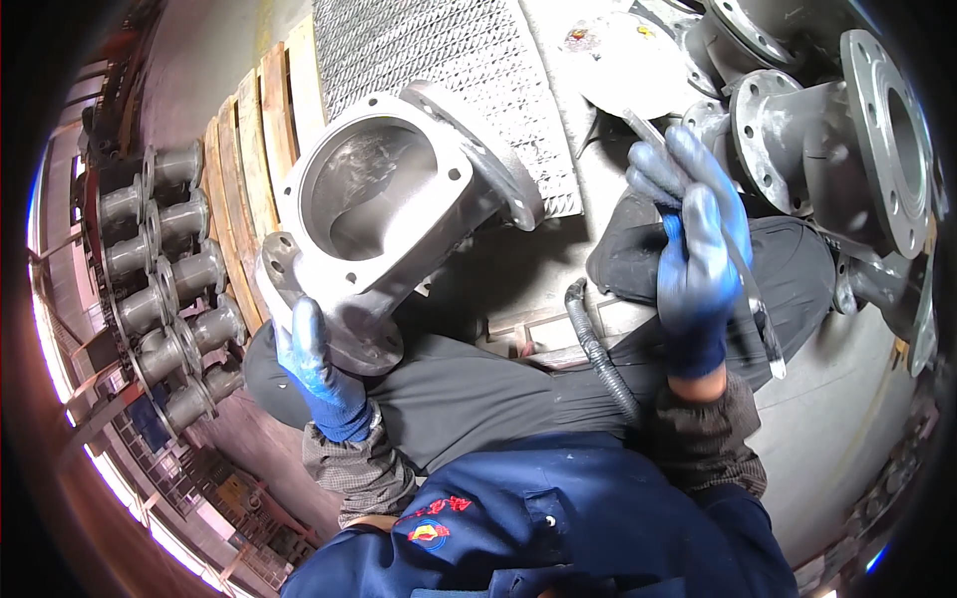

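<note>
**A:** ok, left to right, what's going on here?

**B:** Far left: a stack of flanged pipe castings (164,299), then wooden pallet slats (249,140). Next is the gloved left hand (319,369). Its fingers look closed around the rim of the low flange on a big grey flanged valve-body casting (424,249), thumb on the near side.

**A:** And where's that casting sitting?

**B:** Left of centre, tilted, wide bore facing up, right in front of the person. Upper flange overlaps the metal grating (429,50); lower flange is down by the left thigh (429,389). Can't tell what actually carries the weight. That'd be my worry tbh: if it's mostly the left hand, a slip of that glove could tip it onto the leg.

**A:** Right side?

**B:** Ribbed hose (593,344) between the legs, then the gloved right hand (698,249), raised and well apart from the casting. Fingers are partly curled, loosely I think, around a slim metal bar tool (763,324). Bit blurry, can't say if it's a file or scraper. Loose grip plus a slick glove, it could twist or drop. More flanged castings (793,145) crowd the far right, so a wide elbow swing could knock one.
</note>
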`<state>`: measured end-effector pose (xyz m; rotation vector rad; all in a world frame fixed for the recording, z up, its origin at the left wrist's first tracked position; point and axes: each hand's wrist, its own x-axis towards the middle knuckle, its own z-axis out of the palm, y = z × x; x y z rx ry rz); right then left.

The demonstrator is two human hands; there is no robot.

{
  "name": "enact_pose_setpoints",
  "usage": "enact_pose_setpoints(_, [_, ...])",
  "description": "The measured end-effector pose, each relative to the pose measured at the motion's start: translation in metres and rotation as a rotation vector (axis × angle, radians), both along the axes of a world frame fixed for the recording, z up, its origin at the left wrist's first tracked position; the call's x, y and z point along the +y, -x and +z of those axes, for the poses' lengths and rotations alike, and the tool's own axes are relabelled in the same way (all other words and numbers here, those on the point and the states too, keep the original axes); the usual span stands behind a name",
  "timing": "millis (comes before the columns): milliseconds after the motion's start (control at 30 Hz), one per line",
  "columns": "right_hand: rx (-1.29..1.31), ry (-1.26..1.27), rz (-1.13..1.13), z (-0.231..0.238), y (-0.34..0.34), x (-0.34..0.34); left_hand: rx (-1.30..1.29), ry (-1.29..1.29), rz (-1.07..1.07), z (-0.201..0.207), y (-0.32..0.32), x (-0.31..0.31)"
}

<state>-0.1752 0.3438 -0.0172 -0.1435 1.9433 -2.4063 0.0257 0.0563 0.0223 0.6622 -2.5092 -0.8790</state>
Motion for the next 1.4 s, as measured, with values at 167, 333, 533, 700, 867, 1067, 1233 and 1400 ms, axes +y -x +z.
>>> enact_pose_setpoints(167, [0.061,0.080,0.244,0.026,-0.034,-0.011,-0.002,0.017,0.010,0.001,0.003,0.000])
enact_pose_setpoints(333, [0.170,-0.165,0.333,0.011,-0.029,-0.033,0.009,0.021,-0.049,-0.006,-0.005,-0.003])
enact_pose_setpoints(533, [0.419,-0.402,0.291,-0.001,-0.019,-0.049,-0.063,-0.251,0.189,0.001,0.003,0.003])
enact_pose_setpoints(700, [0.506,-0.486,0.254,-0.007,-0.017,-0.048,0.030,-0.342,0.195,-0.001,0.005,0.005])
enact_pose_setpoints(867, [0.552,-0.633,0.304,-0.003,-0.013,-0.048,0.068,-0.373,0.183,0.000,0.012,0.007])
enact_pose_setpoints(1067, [0.751,-0.843,0.289,-0.018,-0.010,-0.052,0.036,-0.317,0.168,0.002,0.012,0.008])
enact_pose_setpoints(1233, [0.786,-0.977,0.288,-0.019,-0.016,-0.058,0.022,-0.305,0.177,0.000,0.008,0.005])
enact_pose_setpoints(1400, [0.711,-0.941,0.308,-0.019,-0.020,-0.060,0.052,-0.357,0.188,0.005,0.018,0.013])
